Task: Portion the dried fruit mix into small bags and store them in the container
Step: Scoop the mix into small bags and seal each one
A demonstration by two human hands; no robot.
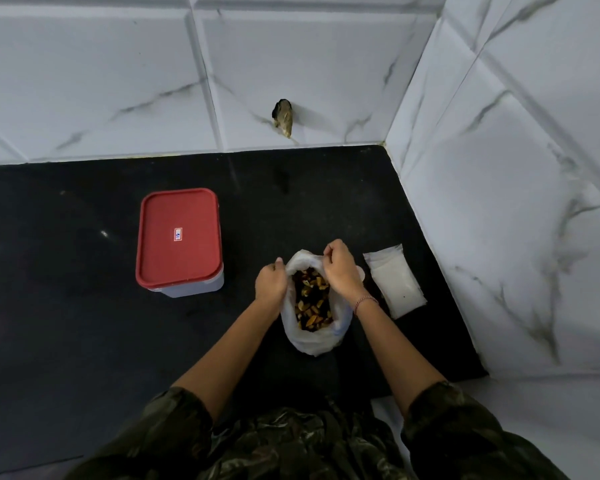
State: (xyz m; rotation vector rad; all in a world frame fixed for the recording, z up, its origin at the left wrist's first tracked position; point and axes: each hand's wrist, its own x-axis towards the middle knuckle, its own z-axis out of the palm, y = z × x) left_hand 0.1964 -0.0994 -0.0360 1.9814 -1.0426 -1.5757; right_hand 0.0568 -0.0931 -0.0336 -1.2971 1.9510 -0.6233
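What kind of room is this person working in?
Probably a home kitchen corner: a black countertop meets white marble-look wall tiles, and a red-lidded container stands beside an open bag of dried fruit mix.

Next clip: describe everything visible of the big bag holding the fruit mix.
The bag is thin, whitish, crumpled plastic. It stands on the black counter with its mouth open upward. Inside is a mix of yellow, brown and dark fruit pieces. The left hand and right hand grip its rim on opposite sides.
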